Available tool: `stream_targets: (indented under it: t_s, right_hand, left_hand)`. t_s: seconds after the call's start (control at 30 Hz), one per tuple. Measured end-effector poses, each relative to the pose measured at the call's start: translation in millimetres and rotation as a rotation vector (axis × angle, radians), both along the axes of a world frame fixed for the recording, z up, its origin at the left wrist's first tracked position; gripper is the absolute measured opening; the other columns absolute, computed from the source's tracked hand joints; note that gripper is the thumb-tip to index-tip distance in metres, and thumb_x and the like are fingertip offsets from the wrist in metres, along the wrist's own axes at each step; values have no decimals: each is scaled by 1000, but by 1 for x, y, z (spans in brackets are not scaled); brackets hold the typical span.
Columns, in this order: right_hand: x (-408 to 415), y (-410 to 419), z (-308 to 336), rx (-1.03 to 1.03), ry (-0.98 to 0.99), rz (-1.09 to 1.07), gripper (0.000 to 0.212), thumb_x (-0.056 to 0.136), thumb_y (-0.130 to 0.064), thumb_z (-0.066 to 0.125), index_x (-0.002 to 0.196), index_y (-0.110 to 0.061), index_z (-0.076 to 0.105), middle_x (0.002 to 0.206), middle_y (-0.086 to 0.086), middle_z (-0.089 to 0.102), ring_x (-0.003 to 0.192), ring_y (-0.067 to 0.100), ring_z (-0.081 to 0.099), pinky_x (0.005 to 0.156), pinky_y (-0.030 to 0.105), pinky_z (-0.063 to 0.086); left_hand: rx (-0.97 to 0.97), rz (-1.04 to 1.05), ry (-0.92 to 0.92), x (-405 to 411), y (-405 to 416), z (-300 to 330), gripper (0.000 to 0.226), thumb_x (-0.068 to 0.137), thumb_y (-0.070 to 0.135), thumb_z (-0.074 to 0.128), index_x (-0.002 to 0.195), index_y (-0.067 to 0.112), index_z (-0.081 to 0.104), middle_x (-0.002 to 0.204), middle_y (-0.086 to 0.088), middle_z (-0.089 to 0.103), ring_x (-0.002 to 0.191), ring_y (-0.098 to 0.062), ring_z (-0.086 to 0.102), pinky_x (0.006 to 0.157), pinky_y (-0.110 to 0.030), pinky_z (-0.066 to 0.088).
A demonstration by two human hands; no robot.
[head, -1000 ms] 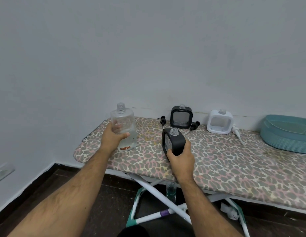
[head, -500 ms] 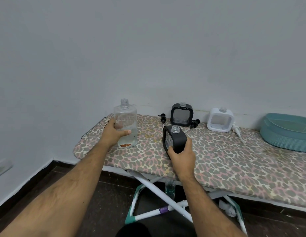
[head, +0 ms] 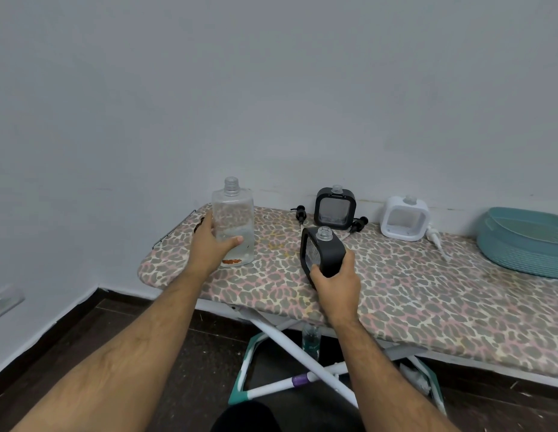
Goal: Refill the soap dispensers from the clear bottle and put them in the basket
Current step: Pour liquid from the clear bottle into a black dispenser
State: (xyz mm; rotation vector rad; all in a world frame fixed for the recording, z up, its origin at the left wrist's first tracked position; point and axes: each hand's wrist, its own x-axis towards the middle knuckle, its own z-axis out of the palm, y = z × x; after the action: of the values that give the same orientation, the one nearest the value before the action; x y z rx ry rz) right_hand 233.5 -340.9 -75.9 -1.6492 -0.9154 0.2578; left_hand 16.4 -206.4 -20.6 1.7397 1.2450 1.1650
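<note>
The clear bottle point(head: 233, 219) stands upright and uncapped on the leopard-print ironing board point(head: 396, 291), a little liquid at its bottom. My left hand point(head: 210, 244) grips its lower half. My right hand point(head: 335, 283) holds a black square soap dispenser point(head: 322, 252) with an open neck, tilted on the board. A second black dispenser point(head: 334, 208) and a white dispenser point(head: 404, 218) stand uncapped at the back by the wall. The teal basket point(head: 527, 241) sits at the far right.
Two black pump heads point(head: 301, 213) point(head: 358, 222) lie beside the rear black dispenser, and a white pump point(head: 435, 236) lies right of the white one. The board's white and teal legs point(head: 290, 353) cross beneath, with a small bottle point(head: 311, 339) on the floor.
My left hand has set the clear bottle down from a slight tilt to upright on the board. The right hand keeps holding the black dispenser in about the same place.
</note>
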Motion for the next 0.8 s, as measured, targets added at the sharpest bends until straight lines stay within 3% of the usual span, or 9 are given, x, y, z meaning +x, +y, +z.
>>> stream_targets:
  t_s: [0.1, 0.23, 0.33, 0.47, 0.63, 0.7, 0.8]
  right_hand:
    - [-1, 0, 1, -5, 1, -4, 49, 84, -23, 73, 125, -24, 48, 92, -11, 64, 75, -5, 56, 57, 8, 38]
    - [-1, -1, 1, 9, 12, 7, 48, 84, -22, 73, 125, -22, 48, 93, -10, 64, 75, -2, 57, 58, 8, 39]
    - [0, -2, 2, 12, 31, 24, 48, 84, -21, 73, 125, -20, 48, 94, -9, 63, 78, 5, 59, 60, 12, 41]
    - [8, -3, 6, -9, 65, 106, 46, 84, -18, 73, 120, -20, 45, 102, -6, 62, 90, 14, 61, 72, 23, 46]
    - [33, 4, 15, -189, -37, 194, 62, 76, -22, 80, 128, -16, 46, 121, 5, 52, 110, 22, 55, 95, 40, 51]
    - [43, 4, 25, -254, 42, 303, 67, 78, -14, 81, 134, -15, 44, 123, 3, 55, 113, 21, 57, 97, 38, 50]
    - [53, 1, 39, -289, 100, 443, 78, 78, 2, 78, 143, -17, 38, 122, -2, 57, 113, 20, 57, 92, 32, 48]
  left_hand:
    - [59, 143, 77, 1, -10, -12, 70, 76, 36, 82, 135, 27, 46, 131, -2, 56, 119, -19, 55, 101, -47, 49]
    - [162, 362, 44, 7, -46, -17, 61, 90, 35, 69, 142, 14, 45, 127, -4, 51, 106, -14, 54, 90, -32, 48]
    - [191, 294, -12, 17, -69, -20, 37, 94, 30, 64, 127, 18, 56, 109, 3, 57, 87, -9, 57, 75, -24, 51]
    - [123, 72, -11, 39, -81, -24, 25, 94, 30, 64, 117, 19, 64, 95, 9, 63, 81, -1, 59, 67, -13, 47]
    - [16, -104, -109, 65, -81, -18, 32, 93, 30, 66, 123, 20, 63, 117, 8, 65, 101, -6, 62, 73, -15, 52]
    - [-48, -158, -146, 71, -77, -16, 38, 94, 28, 65, 130, 19, 59, 128, 5, 62, 110, -7, 61, 83, -24, 56]
    - [-113, -217, -159, 74, -74, -15, 49, 95, 27, 64, 141, 19, 50, 142, 4, 53, 124, -10, 54, 102, -38, 50]
